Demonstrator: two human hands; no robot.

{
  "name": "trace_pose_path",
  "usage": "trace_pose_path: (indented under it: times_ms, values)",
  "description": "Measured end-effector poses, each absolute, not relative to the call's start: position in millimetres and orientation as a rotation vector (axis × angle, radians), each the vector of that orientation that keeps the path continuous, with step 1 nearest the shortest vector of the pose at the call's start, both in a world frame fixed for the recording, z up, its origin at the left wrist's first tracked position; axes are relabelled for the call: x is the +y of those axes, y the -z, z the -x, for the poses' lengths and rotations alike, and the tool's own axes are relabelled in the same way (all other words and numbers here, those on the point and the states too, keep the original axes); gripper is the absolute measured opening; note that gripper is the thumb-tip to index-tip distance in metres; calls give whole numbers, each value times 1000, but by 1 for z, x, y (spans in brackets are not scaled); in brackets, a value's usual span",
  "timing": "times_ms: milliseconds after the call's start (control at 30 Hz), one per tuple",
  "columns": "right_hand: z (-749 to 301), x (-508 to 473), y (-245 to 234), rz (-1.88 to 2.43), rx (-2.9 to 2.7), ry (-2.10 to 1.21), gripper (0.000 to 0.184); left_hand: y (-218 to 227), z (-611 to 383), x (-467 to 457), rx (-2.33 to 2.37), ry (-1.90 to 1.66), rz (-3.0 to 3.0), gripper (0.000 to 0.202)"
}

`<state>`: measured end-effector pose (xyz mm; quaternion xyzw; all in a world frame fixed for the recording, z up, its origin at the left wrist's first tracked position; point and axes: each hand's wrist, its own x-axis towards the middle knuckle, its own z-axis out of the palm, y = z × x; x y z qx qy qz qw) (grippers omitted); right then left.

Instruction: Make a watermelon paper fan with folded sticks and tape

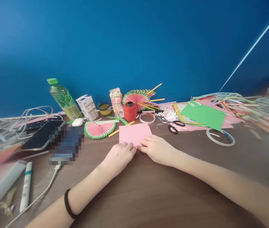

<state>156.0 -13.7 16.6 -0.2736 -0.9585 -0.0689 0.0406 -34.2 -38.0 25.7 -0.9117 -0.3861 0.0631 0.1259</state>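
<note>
A sheet of pink paper point(134, 134) lies on the brown table in front of me. My left hand point(121, 155) has its fingers curled at the sheet's near left edge. At the near right edge, my right hand point(156, 148) pinches the paper with bent fingers. Both hands' fingertips come close together along the near edge, and partly hide it. Just beyond the paper's left side are a yellow stick point(121, 129) and a pleated watermelon-patterned paper fan point(100, 129).
Behind the sheet stand a red thread spool point(130, 111), a tape roll point(147, 118) and another paper fan point(137, 96). Black-handled scissors point(175, 126) and green paper point(203, 114) lie to the right. Leftward are a bottle point(64, 98), a white carton point(87, 107), phones point(43, 134) and a marker point(26, 186).
</note>
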Motion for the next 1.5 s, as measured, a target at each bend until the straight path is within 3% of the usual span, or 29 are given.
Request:
trace_pose_path:
  times_ms: [300, 567, 900, 1033, 1367, 1500]
  values:
    - [-142, -41, -30, 1295, -2977, 122, 38, -27, 32, -42, -1221, -252, 2647, 24]
    - [-142, -44, -41, 1638, -2958, 56, 27, -29, 30, -42, -1329, -251, 2682, 24]
    - [-158, -16, -36, 1223, -2983, 122, 11, -23, 37, -35, -1348, -112, 2587, 20]
    - [-163, -5, -29, 1142, -2937, 99, 13, -21, 40, -32, -1356, -61, 2592, 22]
    - [-174, 19, -14, 1063, -2644, -556, 16, -19, 45, -23, -1614, 262, 2700, 18]
    - [-175, 20, -9, 1090, -2576, -580, 12, -17, 45, -23, -1555, 197, 2657, 19]
